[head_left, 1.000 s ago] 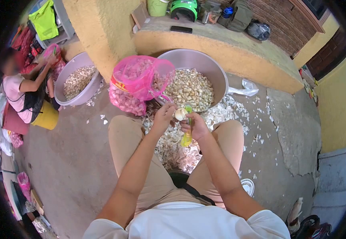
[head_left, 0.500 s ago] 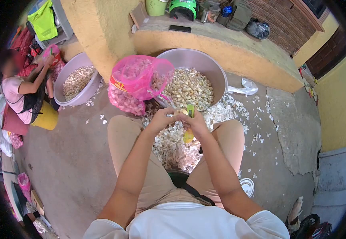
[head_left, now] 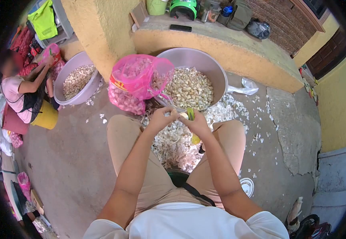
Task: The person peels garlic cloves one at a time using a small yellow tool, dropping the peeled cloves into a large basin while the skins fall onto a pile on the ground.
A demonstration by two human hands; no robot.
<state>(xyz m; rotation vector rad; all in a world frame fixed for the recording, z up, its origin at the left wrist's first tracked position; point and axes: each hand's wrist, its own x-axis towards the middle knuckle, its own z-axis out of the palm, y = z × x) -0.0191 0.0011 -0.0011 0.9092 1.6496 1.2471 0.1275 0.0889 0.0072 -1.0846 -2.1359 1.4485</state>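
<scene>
My left hand [head_left: 162,118] is closed in a pinch on a small pale garlic piece [head_left: 184,115], which sits between both hands. In my right hand [head_left: 197,123] is a tool with a green end [head_left: 190,113] above the fingers and a yellow end [head_left: 195,139] below them. Just beyond my hands stands a large grey basin [head_left: 221,75] holding many garlic cloves [head_left: 191,87]. A pink mesh bag [head_left: 131,79] of garlic leans on the basin's left edge. Loose peelings [head_left: 177,147] lie heaped beneath my hands, between my knees.
At the left a person [head_left: 15,85] sits by another basin [head_left: 83,95] of cloves and a yellow bucket [head_left: 46,115]. A raised ledge [head_left: 221,42] behind my basin bears a phone [head_left: 180,28], green helmet [head_left: 183,8] and backpack [head_left: 236,16]. A white lid [head_left: 246,187] lies right of my leg.
My hands have shifted slightly, and the tool in my right hand has tilted, its yellow end swinging to the right. The other person's hands have moved a little.
</scene>
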